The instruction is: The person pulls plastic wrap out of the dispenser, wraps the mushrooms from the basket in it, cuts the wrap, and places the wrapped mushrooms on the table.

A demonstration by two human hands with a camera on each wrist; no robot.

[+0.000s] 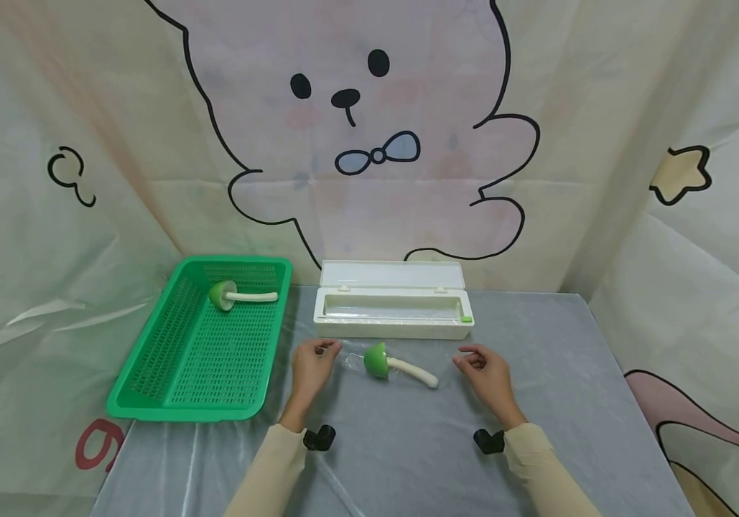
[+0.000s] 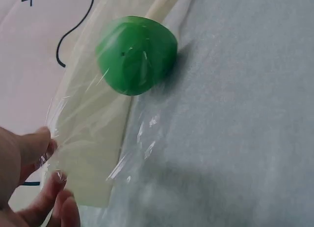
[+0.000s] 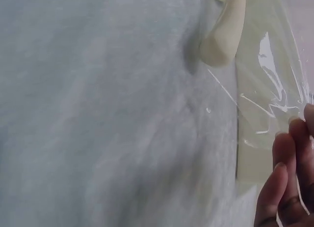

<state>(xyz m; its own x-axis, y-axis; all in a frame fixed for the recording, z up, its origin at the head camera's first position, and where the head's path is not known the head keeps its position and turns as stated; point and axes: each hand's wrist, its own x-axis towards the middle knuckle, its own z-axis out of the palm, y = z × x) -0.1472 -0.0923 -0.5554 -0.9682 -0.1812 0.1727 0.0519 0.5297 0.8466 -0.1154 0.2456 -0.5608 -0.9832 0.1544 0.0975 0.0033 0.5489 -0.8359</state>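
Observation:
A mushroom-shaped item with a green cap and a curved cream stem lies in front of the white box. Clear plastic film stretches across it, and the green cap shows through the shiny film in the left wrist view. My left hand pinches the film's left edge between thumb and finger. On the other side, my right hand pinches the film's right edge, beyond the stem's tip.
Behind the film stands a long white cling-film box with its lid raised and a small green piece at its right end. To the left, a green basket contains another green-capped mushroom-shaped item. Grey cloth covers the table.

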